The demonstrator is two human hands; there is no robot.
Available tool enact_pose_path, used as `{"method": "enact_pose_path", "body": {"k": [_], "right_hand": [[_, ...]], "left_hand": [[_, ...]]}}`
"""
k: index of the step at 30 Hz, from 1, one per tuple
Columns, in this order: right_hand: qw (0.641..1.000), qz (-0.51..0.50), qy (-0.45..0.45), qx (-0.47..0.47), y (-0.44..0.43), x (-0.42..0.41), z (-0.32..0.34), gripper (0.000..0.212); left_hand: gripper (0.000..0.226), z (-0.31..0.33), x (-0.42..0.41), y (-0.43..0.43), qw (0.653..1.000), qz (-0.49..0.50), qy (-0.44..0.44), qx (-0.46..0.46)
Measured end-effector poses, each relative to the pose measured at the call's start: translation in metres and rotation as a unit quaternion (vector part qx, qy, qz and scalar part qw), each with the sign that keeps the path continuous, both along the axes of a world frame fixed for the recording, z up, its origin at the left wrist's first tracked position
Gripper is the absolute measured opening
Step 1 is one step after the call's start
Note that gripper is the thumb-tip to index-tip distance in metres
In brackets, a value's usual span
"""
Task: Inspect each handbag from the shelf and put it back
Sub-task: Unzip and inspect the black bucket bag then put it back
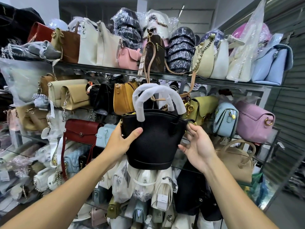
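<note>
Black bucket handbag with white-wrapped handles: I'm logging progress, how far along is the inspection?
Done: nothing shows what was already checked. In hand: the left hand grips the black pebbled-leather bucket handbag; the right hand hovers open beside it. Left: returning it to the glass shelves.

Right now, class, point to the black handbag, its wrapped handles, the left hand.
black handbag [154, 144]: head view, front panel.
wrapped handles [161, 90]: head view, arch top.
left hand [121, 143]: head view, hand's back.

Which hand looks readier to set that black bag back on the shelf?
Left. The left hand grips the black bag, thumb across its front. The right hand is open beside it, gripping nothing.
</note>
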State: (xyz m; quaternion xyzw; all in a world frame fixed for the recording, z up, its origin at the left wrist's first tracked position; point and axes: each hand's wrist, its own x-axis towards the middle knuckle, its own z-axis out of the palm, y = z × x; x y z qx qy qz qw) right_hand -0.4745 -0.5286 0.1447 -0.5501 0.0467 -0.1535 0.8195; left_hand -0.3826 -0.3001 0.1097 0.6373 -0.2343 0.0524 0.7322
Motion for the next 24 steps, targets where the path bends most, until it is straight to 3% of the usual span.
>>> {"method": "enact_pose_path", "body": {"k": [10, 15, 18, 24], "right_hand": [[0.998, -0.002, -0.064, -0.010, 0.019, 0.003, -0.005, 0.037], [0.998, 0.013, -0.047, 0.040, 0.031, 0.010, -0.005, 0.068], [0.998, 0.032, -0.040, 0.045, 0.034, 0.011, -0.005, 0.073], [0.996, 0.038, -0.027, 0.077, 0.031, 0.013, -0.012, 0.073]], "left_hand": [[0.058, 0.025, -0.018, -0.007, 0.988, -0.028, 0.099, -0.116], [0.071, 0.032, -0.029, -0.011, 0.983, -0.057, 0.144, -0.103], [0.057, 0.044, -0.040, -0.010, 0.973, -0.101, 0.163, -0.130], [0.082, 0.055, -0.046, -0.007, 0.969, -0.150, 0.132, -0.142]]}}
